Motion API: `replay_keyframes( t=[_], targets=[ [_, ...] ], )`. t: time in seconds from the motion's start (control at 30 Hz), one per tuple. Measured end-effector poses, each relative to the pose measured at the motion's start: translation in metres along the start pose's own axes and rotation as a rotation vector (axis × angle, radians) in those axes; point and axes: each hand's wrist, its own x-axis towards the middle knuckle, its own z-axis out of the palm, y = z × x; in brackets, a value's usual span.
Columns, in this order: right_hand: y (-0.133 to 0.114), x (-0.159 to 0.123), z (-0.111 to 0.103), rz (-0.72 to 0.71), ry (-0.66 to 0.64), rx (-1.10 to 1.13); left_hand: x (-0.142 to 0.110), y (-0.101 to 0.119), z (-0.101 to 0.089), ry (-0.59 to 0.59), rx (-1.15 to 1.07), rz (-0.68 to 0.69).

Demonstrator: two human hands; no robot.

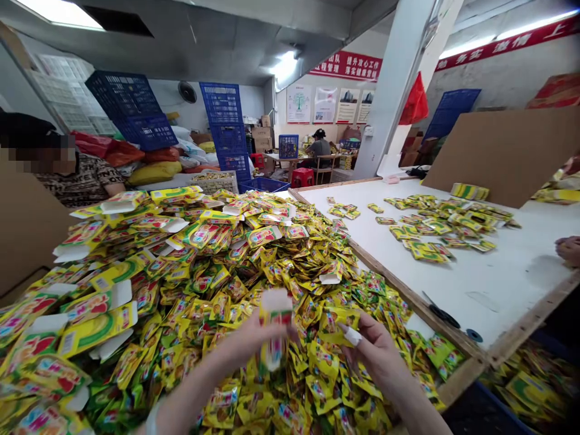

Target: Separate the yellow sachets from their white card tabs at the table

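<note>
In the head view my left hand is closed around a small yellow-and-red carton, held upright with its pale flap at the top; motion blurs both. To its right, my right hand pinches a yellow packet between thumb and fingers, and white tape wraps one finger. Both hands are over a large heap of small yellow sachets. Flattish cartons with open ends lie piled on the left and far side of that heap.
A wooden rail divides the heap from a white table bearing filled cartons, black scissors and a tape roll. A co-worker sits at left; another person's hand shows at right. Blue crates stand behind.
</note>
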Motion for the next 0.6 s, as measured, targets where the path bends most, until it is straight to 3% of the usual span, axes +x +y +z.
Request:
replay_keyframes(
  t=[0.1,0.23,0.37,0.43,0.53,0.6],
  targets=[
    [-0.003,-0.002,0.034,-0.001,-0.146,0.036,-0.047,-0.03,0.036,0.054,-0.32,-0.132],
    [-0.017,-0.003,0.063,-0.049,-0.406,-0.267,-0.068,-0.045,0.056,0.158,-0.333,-0.162],
    [-0.042,-0.007,0.067,-0.136,-0.609,-0.812,-0.068,-0.038,0.054,0.026,-0.267,-0.171],
    [-0.051,-0.012,0.066,-0.146,-0.692,-0.982,-0.066,-0.039,0.055,-0.028,-0.265,-0.149],
    [-0.054,-0.018,0.061,-0.135,-0.756,-1.042,-0.065,-0.053,0.06,-0.035,-0.271,-0.086],
    [-0.05,-0.023,0.054,-0.096,-0.66,-1.007,-0.064,-0.066,0.064,-0.085,-0.297,-0.068]
  ],
)
